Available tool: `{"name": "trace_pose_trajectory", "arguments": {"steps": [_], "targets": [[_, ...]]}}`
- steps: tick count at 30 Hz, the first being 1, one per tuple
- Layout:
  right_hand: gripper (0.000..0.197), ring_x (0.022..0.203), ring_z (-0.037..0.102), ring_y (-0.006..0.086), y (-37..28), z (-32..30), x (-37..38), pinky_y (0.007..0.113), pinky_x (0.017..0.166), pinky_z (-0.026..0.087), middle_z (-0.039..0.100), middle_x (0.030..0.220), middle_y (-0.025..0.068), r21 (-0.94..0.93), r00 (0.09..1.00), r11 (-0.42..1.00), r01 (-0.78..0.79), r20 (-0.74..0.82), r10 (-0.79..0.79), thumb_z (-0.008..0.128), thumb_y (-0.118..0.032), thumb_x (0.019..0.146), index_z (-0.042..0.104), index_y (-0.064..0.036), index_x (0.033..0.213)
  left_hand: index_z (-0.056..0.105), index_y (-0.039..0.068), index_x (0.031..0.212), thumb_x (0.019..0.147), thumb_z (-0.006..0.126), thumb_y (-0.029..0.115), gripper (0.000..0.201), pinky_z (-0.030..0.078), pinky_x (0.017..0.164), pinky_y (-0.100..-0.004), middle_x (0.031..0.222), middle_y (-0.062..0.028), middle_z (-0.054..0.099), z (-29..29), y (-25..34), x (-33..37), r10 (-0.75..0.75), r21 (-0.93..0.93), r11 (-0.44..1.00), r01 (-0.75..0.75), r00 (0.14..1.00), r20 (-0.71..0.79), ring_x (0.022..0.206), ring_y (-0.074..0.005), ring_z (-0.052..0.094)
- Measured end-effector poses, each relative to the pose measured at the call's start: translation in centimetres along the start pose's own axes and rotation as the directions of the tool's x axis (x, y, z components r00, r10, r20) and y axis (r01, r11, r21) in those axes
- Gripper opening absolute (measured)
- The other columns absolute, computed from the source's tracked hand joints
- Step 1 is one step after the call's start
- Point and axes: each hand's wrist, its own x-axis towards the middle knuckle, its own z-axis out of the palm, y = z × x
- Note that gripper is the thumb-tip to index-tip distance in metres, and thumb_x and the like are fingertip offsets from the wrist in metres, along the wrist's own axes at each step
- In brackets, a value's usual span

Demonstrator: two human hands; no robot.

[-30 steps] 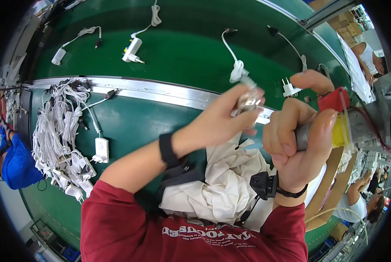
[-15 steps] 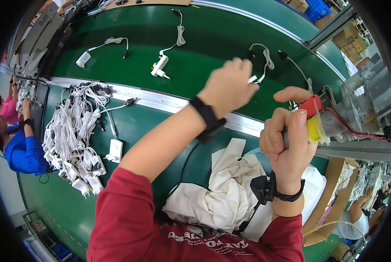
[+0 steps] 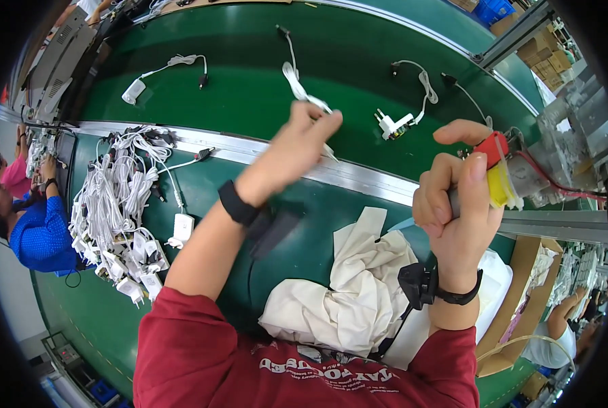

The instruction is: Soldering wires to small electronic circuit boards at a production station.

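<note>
My left hand [image 3: 305, 141], somewhat blurred, is closed on a white power adapter [image 3: 329, 152] over the near edge of the green belt. Its body is mostly hidden by the fingers, and its white cord [image 3: 294, 80] trails to the far side. My right hand [image 3: 461, 204] wraps around the grip of a clear and grey cylindrical tool [image 3: 542, 178], with a red switch piece [image 3: 492, 149] and a yellow band by the fingers. Right of my left hand, a white plug adapter [image 3: 393, 126] lies on the belt with parts of its inside showing.
Another corded adapter [image 3: 133, 91] lies at the belt's left. A heap of white adapters and cables [image 3: 117, 204] covers the near table's left. Crumpled cream cloth [image 3: 344, 292] lies before me, with a cardboard box [image 3: 514, 319] to the right. Co-workers sit at both sides.
My left hand has moved left from the right-hand adapter, leaving it on the belt, and has taken hold of the middle one. The belt's items have shifted slightly right. My right hand keeps its grip.
</note>
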Motion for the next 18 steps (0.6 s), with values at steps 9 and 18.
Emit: {"name": "trace_pose_trajectory", "arguments": {"steps": [9, 18], "targets": [[0.041, 0.035, 0.024, 0.005, 0.4, -0.9, 1.2, 0.021, 0.034, 0.02, 0.031, 0.048, -0.0028, -0.072, 0.996, 0.997, 0.022, -0.08, -0.028, 0.037, -0.04, 0.097, 0.043, -0.0003, 0.107, 0.038, 0.002, 0.119, 0.089, 0.057, 0.019, 0.04, 0.049, 0.054, -0.0211, 0.104, -0.0076, 0.054, 5.0, -0.6, -7.1, -0.266, -0.307, 0.82, 0.483, 0.797, 0.542, 0.081, -0.0129, 0.056], [0.039, 0.035, 0.025, 0.0056, 1.9, -1.4, 1.5, 0.021, 0.033, 0.02, 0.03, 0.047, -0.0025, -0.104, 0.998, 0.992, 0.069, -0.005, -0.07, 0.034, -0.041, 0.097, 0.039, -0.0032, 0.102, 0.032, 0.006, 0.128, 0.092, 0.048, 0.007, 0.04, 0.056, 0.067, -0.0279, 0.124, -0.0124, 0.049, 5.9, -2.2, -8.1, 0.043, -0.556, 0.605, 0.57, 0.674, 0.738, 0.111, -0.0176, 0.054]]}}
